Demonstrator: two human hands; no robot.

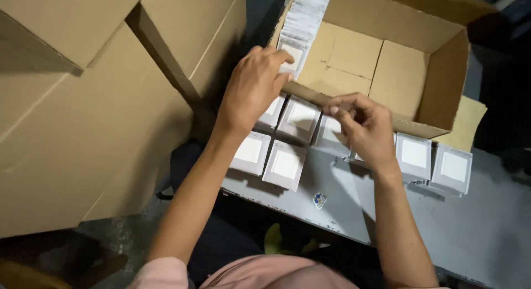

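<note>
Grey table (475, 233), dim concrete floor (119, 242)

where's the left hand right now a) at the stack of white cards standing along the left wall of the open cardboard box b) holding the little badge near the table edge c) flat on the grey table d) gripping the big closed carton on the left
a: the left hand has its fingertips on the front card of the row of white cards that stands against the left wall of the open cardboard box, above the small white boxes on the table.
</note>
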